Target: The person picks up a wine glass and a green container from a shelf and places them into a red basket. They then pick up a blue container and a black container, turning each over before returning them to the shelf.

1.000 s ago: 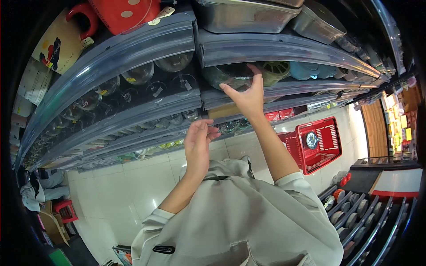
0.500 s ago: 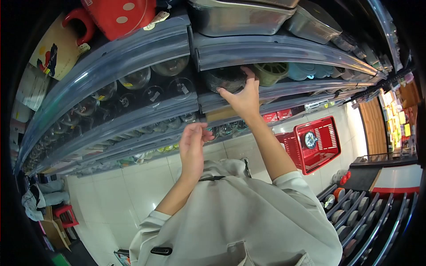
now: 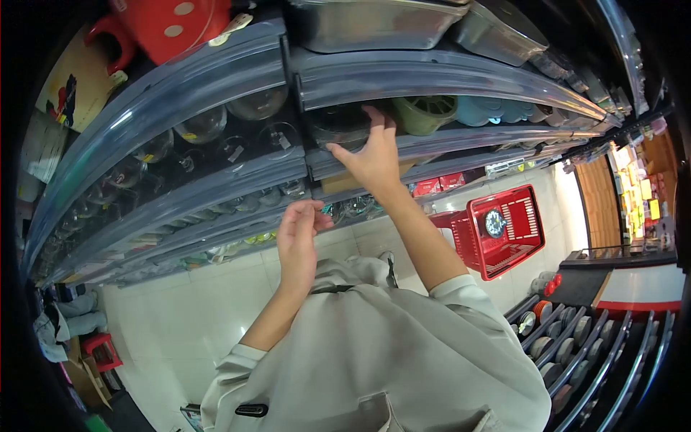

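My right hand (image 3: 374,155) reaches into the shelf, its thumb and fingers spread around the near side of a dark round bowl (image 3: 337,128). The bowl sits under the shelf lip, so its far side is hidden. Just to its right is a green slotted container (image 3: 426,115), followed by light blue items (image 3: 484,110). In front of the lower shelf hovers my left hand (image 3: 297,237), fingers loosely bent and apart, holding nothing.
Glassware (image 3: 200,126) lines the shelf at left. Metal trays (image 3: 381,27) and a red dotted mug (image 3: 173,25) stand above. A red shopping basket (image 3: 471,241) containing a round patterned item is on the right. A rack of dishes (image 3: 576,338) occupies the lower right.
The view has shifted slightly, so shelf and hands appear farther left. My right hand stays at the dark bowl; my left hand keeps about the same pose.
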A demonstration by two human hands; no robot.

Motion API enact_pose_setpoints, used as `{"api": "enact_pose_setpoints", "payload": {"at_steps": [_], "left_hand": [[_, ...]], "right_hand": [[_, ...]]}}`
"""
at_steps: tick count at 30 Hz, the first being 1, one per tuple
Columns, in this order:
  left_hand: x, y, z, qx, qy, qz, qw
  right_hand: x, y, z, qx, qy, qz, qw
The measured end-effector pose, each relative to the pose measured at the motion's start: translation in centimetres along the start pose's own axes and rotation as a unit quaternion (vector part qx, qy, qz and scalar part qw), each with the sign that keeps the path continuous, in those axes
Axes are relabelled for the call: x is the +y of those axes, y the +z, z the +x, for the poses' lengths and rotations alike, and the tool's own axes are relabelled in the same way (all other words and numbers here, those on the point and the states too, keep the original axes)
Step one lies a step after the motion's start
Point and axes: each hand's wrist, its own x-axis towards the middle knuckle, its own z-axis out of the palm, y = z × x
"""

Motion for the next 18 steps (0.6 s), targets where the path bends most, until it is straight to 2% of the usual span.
{"api": "enact_pose_setpoints", "payload": {"at_steps": [5, 8, 9, 10, 11, 12, 13, 14, 18], "left_hand": [[-1.0, 0.1, -0.2, -0.025, -0.007, 0.049, 0.998], [-2.1, -0.2, -0.1, -0.056, 0.007, 0.089, 0.994], [-2.8, -0.6, -0.1, -0.075, -0.001, 0.104, 0.992], [-3.5, -1.1, -0.3, -0.093, -0.013, 0.122, 0.988], [-4.3, -1.3, -0.3, -0.101, -0.023, 0.114, 0.988], [-4.6, -1.2, -0.4, -0.1, -0.028, 0.121, 0.987], [-4.9, -0.9, -0.5, -0.123, -0.045, 0.123, 0.984], [-5.2, -0.5, -0.6, -0.149, -0.064, 0.123, 0.979], [-6.1, 1.4, -0.6, -0.224, -0.069, 0.131, 0.963]], "right_hand": [[-1.7, -3.2, -2.3, 0.013, -0.039, -0.035, 0.999], [-4.6, -10.4, -4.3, 0.055, -0.062, 0.079, 0.993], [-5.9, -13.0, -5.2, 0.128, -0.101, 0.152, 0.975], [-9.8, -17.3, -6.3, 0.191, -0.076, 0.074, 0.976], [-12.1, -20.1, -6.7, 0.188, -0.069, 0.08, 0.976], [-14.0, -22.5, -7.0, 0.234, -0.222, 0.195, 0.926], [-15.4, -24.5, -7.3, 0.274, -0.366, 0.297, 0.838], [-16.6, -25.9, -7.8, 0.304, -0.496, 0.382, 0.718], [-19.1, -27.3, -8.9, 0.314, -0.516, 0.361, 0.71]]}}
